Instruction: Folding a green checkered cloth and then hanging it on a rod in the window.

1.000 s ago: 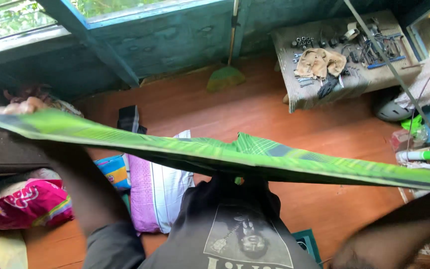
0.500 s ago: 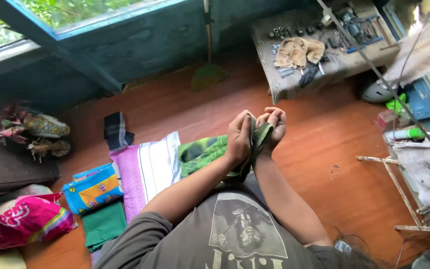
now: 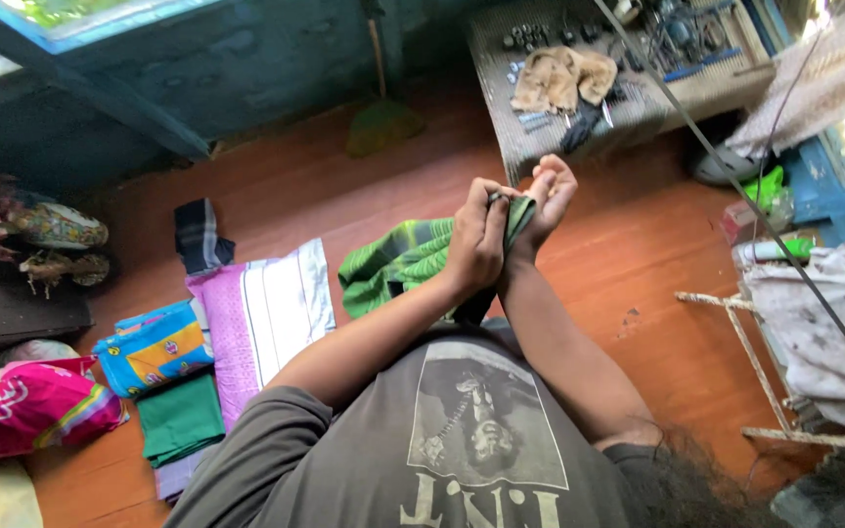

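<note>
Green cloth soft, striped weave; floor glossy reddish wood.

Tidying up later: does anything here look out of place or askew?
Mostly orderly. Folded cloths lie neatly on the floor; only the small dark checked cloth lies apart, crumpled. Both hands pinch the green cloth.

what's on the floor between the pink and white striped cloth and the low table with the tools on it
In the head view, the green patterned cloth held up by both hands hangs over that stretch; around it only bare wooden floor shows, up to the pink striped cloth and tool table.
</note>
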